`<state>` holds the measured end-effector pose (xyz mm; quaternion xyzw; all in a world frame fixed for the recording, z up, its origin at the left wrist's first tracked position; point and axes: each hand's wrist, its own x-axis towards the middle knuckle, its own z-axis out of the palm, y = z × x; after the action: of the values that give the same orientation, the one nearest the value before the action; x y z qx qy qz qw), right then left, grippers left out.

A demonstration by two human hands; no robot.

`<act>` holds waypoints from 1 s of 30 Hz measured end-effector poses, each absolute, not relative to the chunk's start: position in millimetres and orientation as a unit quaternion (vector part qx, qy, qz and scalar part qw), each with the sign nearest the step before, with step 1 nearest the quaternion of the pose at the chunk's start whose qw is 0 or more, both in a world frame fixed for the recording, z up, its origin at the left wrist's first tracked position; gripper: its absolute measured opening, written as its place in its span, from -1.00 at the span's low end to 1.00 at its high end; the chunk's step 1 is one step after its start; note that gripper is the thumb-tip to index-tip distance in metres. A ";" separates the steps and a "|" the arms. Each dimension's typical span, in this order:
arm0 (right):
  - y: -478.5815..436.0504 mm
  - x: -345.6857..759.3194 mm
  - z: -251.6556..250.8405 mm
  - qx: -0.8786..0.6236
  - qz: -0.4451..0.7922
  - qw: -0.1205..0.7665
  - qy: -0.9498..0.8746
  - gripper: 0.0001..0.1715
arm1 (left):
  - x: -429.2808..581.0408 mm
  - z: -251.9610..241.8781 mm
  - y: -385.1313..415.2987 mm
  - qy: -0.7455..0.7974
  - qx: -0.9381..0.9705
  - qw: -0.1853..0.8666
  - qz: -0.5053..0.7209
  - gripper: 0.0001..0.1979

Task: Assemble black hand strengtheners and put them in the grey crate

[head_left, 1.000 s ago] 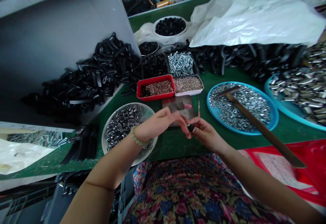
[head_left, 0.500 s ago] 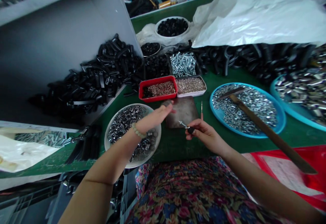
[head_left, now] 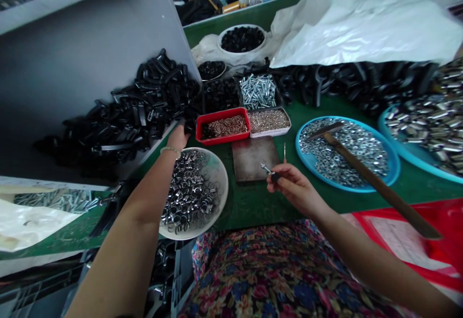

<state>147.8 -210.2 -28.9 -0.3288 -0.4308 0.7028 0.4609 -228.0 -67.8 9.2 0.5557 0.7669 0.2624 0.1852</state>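
My right hand [head_left: 294, 186] is closed, pinching a silver bolt with a black end piece [head_left: 275, 176] between thumb and fingers. The bolt's shaft [head_left: 265, 168] points up and left over the edge of a flat metal plate [head_left: 253, 159]. My left hand [head_left: 178, 138] reaches to the near edge of a heap of black plastic parts [head_left: 144, 105], just left of the red tray [head_left: 198, 130]. Its fingertips are blurred and partly hidden among dark pieces, so I cannot make out a hold. Under my left wrist lies a white bowl of metal rings [head_left: 224, 197].
A hammer [head_left: 365, 173] rests across a blue tray of small metal parts [head_left: 396, 163]. Behind the plate stand a white tray of small pieces [head_left: 271, 133] and a box of bolts [head_left: 257, 91]. A thin upright tool [head_left: 284, 151] is beside the plate. The grey bin [head_left: 108, 33] tilts at left.
My left hand has moved left from above the metal plate to the black parts by the grey bin. The right hand still holds the bolt, now turned slightly more upward.
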 end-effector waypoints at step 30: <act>-228.8 147.2 -10.4 -0.402 0.483 0.408 -0.663 -0.76 | -28.5 27.3 -207.0 0.480 0.303 0.716 0.405 -0.55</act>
<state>147.2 -228.8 -10.4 -0.4018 -0.6627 0.4826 0.4080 -28.5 -207.0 27.3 0.3031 0.4802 0.4054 0.7164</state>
